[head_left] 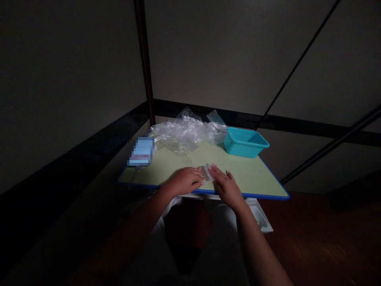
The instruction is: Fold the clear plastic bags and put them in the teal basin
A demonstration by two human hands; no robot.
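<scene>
A small clear plastic piece (208,173) lies flat on the pale yellow-green table (256,178), near its front edge. From the left, my left hand (187,180) rests low over the table, its fingers stretched toward the plastic and touching its left side. My right hand (226,185) lies on the right part of the plastic with its fingers extended. Past the hands, a loose heap of clear plastic bags (190,129) covers the back of the table.
A turquoise bin (245,149) stands at the back right of the table. A blurred, light-blue phone-like object (141,151) is at the left edge, with a cable below it. Under the table's right side, a white tray (262,218) sticks out. Walls rise behind.
</scene>
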